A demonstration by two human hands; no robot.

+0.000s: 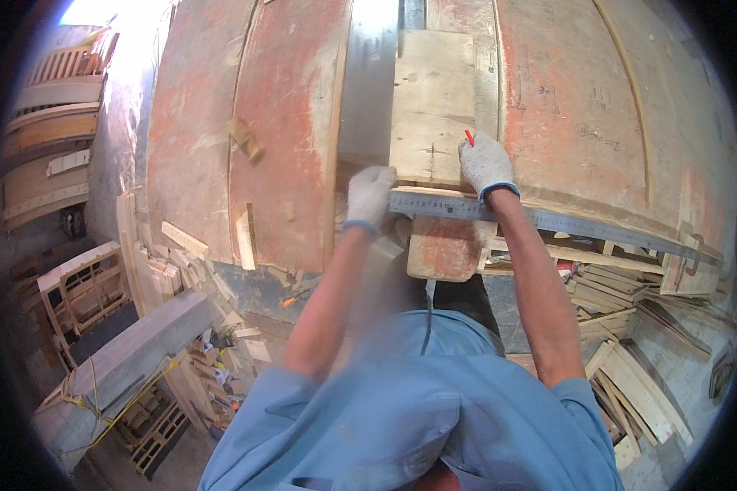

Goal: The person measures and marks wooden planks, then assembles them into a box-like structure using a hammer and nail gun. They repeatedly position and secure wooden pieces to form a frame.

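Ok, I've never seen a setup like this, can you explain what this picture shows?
There's no machine, just a person working by hand. The one picture comes from a wide fisheye camera on their head, looking down, so straight edges bend. On the worn reddish worktop lies a pale board, with a long metal ruler along its near edge. The gloved right hand, at the board's right side, holds a slim red tool, perhaps a pencil. The gloved left hand is at the near left corner; its grip is unclear.
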